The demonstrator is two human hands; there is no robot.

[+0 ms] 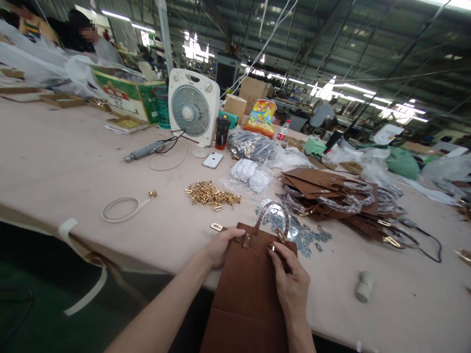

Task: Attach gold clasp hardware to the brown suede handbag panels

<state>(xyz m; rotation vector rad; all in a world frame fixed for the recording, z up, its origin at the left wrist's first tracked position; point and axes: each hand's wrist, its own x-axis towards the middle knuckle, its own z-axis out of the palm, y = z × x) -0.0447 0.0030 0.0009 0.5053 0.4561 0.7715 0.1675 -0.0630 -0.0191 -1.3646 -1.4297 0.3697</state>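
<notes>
While one brown bag (250, 294) between pinched left fingers (231, 235), one metal fitting (271, 247) between pinched right fingers (286, 253).

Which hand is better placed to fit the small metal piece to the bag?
Probably the right hand: it pinches the metal piece over the bag, while the left hand holds the bag's edge.

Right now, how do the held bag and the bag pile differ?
The held bag is single, between the left hand and right hand; the bag pile is several, overlapping, untouched. The held bag is nearer than the bag pile. Both are brown with gold-coloured fittings.
</notes>
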